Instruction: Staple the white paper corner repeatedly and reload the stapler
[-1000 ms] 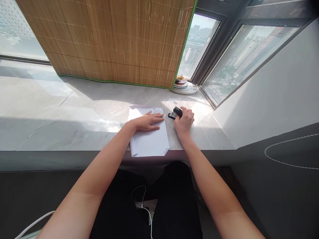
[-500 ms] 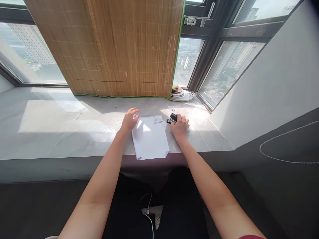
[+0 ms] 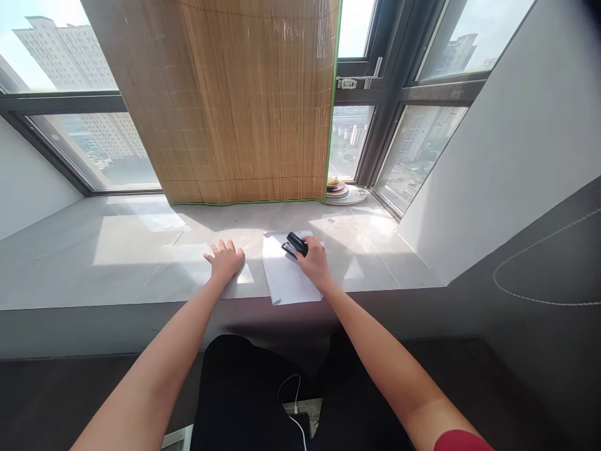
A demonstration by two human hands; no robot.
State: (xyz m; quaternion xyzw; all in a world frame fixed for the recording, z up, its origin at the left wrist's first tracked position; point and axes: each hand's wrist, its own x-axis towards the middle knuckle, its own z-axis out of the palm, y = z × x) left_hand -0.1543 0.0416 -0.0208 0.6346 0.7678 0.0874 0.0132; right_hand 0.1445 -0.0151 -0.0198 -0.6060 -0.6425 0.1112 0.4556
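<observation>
While sun pours over the windowsill [image 3: 113, 282], the person's right hand [image 3: 314, 260] is wrapped round a black stapler [image 3: 297, 243], held over the far part of the white paper [image 3: 293, 285]; can't tell if it's touching the sheet. Left hand [image 3: 225, 260] is off to the left of the paper, palm down, fingers fanned out loose.

Beyond the paper and to its right there's a stack of plates [image 3: 348, 199]: round, smooth, smaller ones piled on a wide pale one, with something yellow on top that's too small to make out.

Stapler's a chunky, smooth thing, top arm tipped up from its base. Paper's thin, near-left corner curled, near edge poking past the sill. Behind the paper hangs a bamboo blind [image 3: 253, 113], thin brown slats with green trim. Sill itself is pale, slightly shiny tile with straight seams.
</observation>
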